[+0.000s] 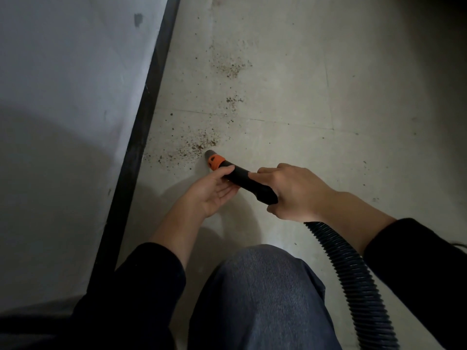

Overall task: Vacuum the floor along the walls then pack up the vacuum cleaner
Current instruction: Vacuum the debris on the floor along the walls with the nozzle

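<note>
A black vacuum nozzle (249,181) with an orange collar (215,162) and grey tip points at the pale tiled floor (303,84), right beside a patch of brown crumbs (199,145). My right hand (293,193) grips the rear of the nozzle, where the ribbed black hose (353,279) joins and runs off to the lower right. My left hand (214,190) lies palm up under the front of the nozzle, thumb on top just behind the orange collar. More crumbs (231,65) are scattered further ahead.
A grey wall (63,97) with a black skirting board (146,114) runs diagonally along the left. My knee in blue jeans (260,296) fills the bottom centre. Thin tile joints cross the floor.
</note>
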### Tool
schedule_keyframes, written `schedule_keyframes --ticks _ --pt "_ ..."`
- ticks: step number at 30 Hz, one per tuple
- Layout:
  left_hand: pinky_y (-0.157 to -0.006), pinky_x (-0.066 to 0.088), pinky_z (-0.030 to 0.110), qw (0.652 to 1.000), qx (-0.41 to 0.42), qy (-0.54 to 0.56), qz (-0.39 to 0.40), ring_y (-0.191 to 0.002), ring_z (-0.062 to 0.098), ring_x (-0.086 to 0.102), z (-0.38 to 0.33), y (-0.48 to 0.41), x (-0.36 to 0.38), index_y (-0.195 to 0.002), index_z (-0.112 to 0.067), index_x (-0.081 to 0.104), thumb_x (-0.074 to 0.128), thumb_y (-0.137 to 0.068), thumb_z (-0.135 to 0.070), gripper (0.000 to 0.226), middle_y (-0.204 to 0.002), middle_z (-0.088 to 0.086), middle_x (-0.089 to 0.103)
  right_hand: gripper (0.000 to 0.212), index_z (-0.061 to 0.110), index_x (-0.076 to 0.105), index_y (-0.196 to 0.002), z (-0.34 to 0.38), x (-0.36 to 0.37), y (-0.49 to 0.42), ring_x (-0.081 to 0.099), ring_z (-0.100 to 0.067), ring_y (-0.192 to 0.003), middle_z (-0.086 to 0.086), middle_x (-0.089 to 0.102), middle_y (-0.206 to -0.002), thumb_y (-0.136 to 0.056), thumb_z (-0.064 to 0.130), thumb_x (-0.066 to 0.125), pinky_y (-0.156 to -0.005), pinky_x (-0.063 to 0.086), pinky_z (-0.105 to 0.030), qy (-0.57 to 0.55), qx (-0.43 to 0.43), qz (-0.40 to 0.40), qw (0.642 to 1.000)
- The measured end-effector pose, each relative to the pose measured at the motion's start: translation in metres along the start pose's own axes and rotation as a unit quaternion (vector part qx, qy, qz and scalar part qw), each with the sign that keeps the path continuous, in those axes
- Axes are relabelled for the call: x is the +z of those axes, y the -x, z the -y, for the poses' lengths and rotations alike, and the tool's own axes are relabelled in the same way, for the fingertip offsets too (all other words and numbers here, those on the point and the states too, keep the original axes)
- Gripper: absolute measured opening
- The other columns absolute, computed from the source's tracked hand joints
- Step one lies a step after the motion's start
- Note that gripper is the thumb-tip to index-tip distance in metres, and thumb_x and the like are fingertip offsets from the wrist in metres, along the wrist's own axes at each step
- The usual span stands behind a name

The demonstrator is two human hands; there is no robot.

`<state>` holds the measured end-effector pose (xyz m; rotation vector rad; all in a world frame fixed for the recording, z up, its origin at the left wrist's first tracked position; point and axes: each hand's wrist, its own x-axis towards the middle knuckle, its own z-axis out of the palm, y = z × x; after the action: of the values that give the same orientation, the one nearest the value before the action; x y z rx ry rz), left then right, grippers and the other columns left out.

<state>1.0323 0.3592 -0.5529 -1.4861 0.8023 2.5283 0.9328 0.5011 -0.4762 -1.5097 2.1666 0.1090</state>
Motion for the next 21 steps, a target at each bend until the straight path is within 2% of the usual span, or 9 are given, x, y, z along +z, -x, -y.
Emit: schedule_keyframes --ticks 4,8,12,16,21 --pt "-0.081 0.053 0.028 1.0 0.001 0.021 -0.011 -0.108 0.024 0.062 0.001 -0.001 -0.006 -0.125 0.004 0.054 0.066 -0.091 -0.018 0.043 -0.115 0.017 0.062 0.044 0.025 0.053 -0.118 0.002 0.0 -0.004 0.05 -0.02 -0.081 0.009 0.054 -0.091 -0.078 0.014 0.063 -0.062 0.047 -0.036 -0.011 -0.014 -0.001 1.0" --pt "-0.074 0.055 0.028 0.998 0.012 0.058 -0.019 -0.102 0.022 0.063 0.002 -0.002 -0.013 -0.12 0.003 0.056 0.066 -0.09 -0.015 0.036 -0.109 0.017 0.064 0.042 0.023 0.053 -0.117 0.004 0.0 -0.009 0.051 -0.021 -0.081 0.007 0.054 -0.089 -0.077 0.014 0.062 -0.064 0.05 -0.04 -0.001 -0.025 0.003 1.0" --pt "-0.08 0.053 0.03 0.997 0.019 0.068 -0.02 -0.099 0.023 0.062 0.004 0.0 -0.02 -0.104 -0.001 0.059 0.065 -0.092 -0.014 0.019 -0.104 0.016 0.064 0.05 0.025 0.05 -0.127 0.009 0.002 -0.013 0.05 -0.022 -0.083 0.007 0.054 -0.092 -0.079 0.014 0.062 -0.066 0.05 -0.041 0.006 -0.04 0.008 0.999" --pt "-0.072 0.055 0.029 0.996 0.025 0.077 -0.025 -0.091 0.02 0.063 0.004 0.005 -0.024 -0.1 -0.001 0.059 0.064 -0.092 -0.013 0.016 -0.1 0.015 0.064 0.057 0.025 0.047 -0.134 0.013 0.004 -0.016 0.049 -0.02 -0.085 0.007 0.055 -0.097 -0.08 0.015 0.062 -0.067 0.051 -0.041 0.015 -0.054 0.009 0.998" --pt "-0.068 0.057 0.027 0.996 0.025 0.085 -0.028 -0.092 0.022 0.064 0.004 0.011 -0.027 -0.103 0.0 0.059 0.064 -0.091 -0.012 0.018 -0.102 0.017 0.064 0.059 0.026 0.047 -0.133 0.015 0.003 -0.017 0.049 -0.02 -0.085 0.008 0.055 -0.095 -0.078 0.014 0.063 -0.066 0.05 -0.039 0.02 -0.067 0.011 0.997"
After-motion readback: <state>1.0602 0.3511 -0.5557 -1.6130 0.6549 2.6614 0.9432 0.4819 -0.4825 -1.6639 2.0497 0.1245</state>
